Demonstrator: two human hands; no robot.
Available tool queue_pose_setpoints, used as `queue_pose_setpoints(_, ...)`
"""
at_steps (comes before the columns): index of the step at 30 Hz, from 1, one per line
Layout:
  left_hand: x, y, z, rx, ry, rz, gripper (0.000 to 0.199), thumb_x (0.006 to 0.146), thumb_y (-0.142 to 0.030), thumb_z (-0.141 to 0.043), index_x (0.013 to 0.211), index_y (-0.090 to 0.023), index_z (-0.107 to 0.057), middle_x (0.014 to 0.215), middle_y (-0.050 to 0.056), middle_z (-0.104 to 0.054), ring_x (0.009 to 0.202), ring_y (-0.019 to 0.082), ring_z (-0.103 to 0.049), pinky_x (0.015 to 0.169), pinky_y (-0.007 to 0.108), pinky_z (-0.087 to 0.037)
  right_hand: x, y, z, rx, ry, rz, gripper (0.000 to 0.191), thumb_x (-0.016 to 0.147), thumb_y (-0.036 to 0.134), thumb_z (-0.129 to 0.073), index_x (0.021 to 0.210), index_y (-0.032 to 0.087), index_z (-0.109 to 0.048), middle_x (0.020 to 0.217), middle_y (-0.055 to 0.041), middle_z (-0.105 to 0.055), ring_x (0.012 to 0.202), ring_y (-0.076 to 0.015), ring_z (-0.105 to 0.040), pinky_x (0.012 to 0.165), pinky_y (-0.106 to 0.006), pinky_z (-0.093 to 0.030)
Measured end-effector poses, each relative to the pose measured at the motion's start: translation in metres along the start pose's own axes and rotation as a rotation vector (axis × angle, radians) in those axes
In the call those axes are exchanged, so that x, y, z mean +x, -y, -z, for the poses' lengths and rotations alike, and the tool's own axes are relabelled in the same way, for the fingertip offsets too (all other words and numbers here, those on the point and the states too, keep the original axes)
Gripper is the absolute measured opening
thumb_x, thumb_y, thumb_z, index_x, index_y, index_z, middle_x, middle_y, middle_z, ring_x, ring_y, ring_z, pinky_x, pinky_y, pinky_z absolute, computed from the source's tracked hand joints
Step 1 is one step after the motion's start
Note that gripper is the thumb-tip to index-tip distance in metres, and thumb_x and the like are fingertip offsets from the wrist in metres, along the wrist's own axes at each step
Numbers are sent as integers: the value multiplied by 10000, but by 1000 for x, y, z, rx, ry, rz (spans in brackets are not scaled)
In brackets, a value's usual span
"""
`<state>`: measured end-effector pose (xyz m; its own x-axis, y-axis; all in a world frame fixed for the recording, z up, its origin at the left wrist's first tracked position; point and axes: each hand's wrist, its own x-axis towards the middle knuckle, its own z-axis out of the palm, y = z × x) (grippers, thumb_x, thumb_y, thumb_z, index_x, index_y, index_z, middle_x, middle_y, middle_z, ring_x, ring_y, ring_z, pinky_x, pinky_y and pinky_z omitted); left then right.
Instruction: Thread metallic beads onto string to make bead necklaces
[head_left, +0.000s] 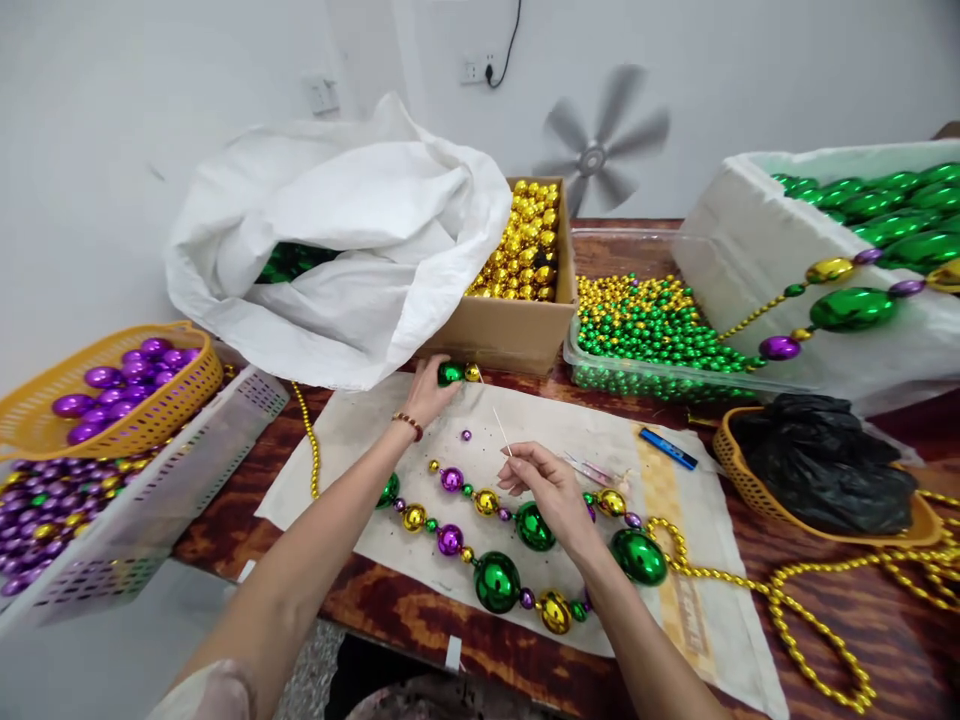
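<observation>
My left hand (pixel 435 388), with a beaded bracelet on its wrist, reaches to the back of the white cloth (pixel 337 440). Its fingers are closed on a green bead (pixel 451 373), and a gold bead (pixel 472 372) sits just right of that. My right hand (pixel 541 482) pinches a thin pale stick or needle (pixel 501 430) that points up and left. Below my hands, strung green, gold and purple beads lie in rows, with a large green bead (pixel 496 582) in the front row. A small loose purple bead (pixel 466 435) rests between my hands.
Behind stand a white sack (pixel 360 190), a cardboard box (pixel 502 330) of gold beads and a clear bin (pixel 630 375) of small beads. Baskets flank the cloth; the right one (pixel 731 470) holds black plastic. A blue marker (pixel 667 448) lies at right. A fan (pixel 592 158) spins behind.
</observation>
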<state>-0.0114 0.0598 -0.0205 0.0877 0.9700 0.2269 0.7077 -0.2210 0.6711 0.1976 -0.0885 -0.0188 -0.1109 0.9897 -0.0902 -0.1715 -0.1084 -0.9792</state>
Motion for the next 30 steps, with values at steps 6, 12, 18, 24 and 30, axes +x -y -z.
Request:
queue_pose_setpoints(6,-49,-26,16,-817,62,274,448,723,-380,-737,1120,-211,-615,1146,61,-632,941,189,-622,724,288,-535,5,-4,-1,44,-27,-57,298,734,465,-729,839,192,-673,735,-45,-740,628,-172,-694,544,-248,-486)
queue_pose_setpoints(12,-69,-45,27,-1227,95,430,312,719,-357,-767,982,-212,-684,999,12,-683,885,157,-625,849,381,-550,18,5,2,157,-42,-115,294,685,427,-763,829,190,-668,721,-29,-735,585,-152,-680,529,-231,-475)
queue_pose_setpoints(18,-78,-41,31,-1261,-6,477,358,693,-329,-805,1001,-218,-660,949,-4,-677,810,136,-631,769,336,-560,26,11,2,161,-28,-88,298,676,426,-774,815,189,-659,726,-25,-734,573,-144,-671,514,-219,-470)
queue_pose_setpoints(24,-84,-43,34,-1159,-31,390,425,670,-344,-815,1064,-245,-691,1075,19,-670,900,162,-628,789,335,-542,17,-4,-1,-74,-9,-23,233,740,421,-693,777,192,-677,721,-24,-692,581,-154,-649,481,-225,-429)
queue_pose_setpoints(30,-79,-47,48,-1172,-104,316,405,708,-339,-792,1096,-257,-711,1118,23,-659,938,170,-621,810,329,-541,11,-13,-2,-278,42,56,180,778,360,-595,809,210,-689,642,-3,-654,548,-167,-625,483,-251,-417)
